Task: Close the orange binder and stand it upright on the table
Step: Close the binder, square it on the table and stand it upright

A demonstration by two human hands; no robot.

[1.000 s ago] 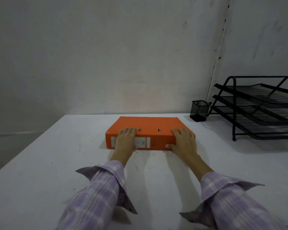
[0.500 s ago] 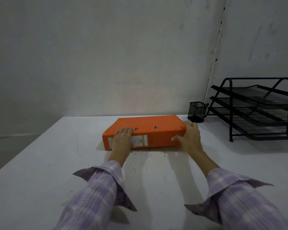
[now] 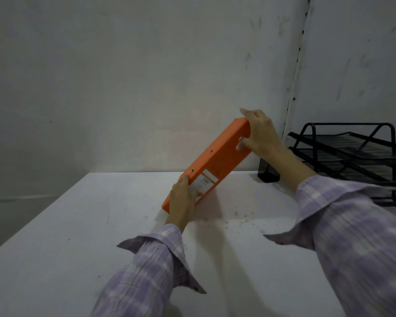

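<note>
The orange binder [image 3: 217,159] is closed and tilted steeply, its lower left corner on the white table [image 3: 66,236] and its right end raised. The spine with a white label faces me. My left hand [image 3: 183,197] grips the low end near the label. My right hand [image 3: 258,131] holds the raised end, fingers over the top edge and thumb at the spine's finger hole.
A black mesh pen cup [image 3: 268,173] stands behind my right forearm. A black stacked letter tray [image 3: 352,156] fills the right side of the table. The wall [image 3: 146,76] is close behind the binder. Small crumbs lie on the table under it.
The binder lay flat with both hands on its spine. My right hand has lifted its right end up, pivoting it on the lower left corner held by my left hand.
</note>
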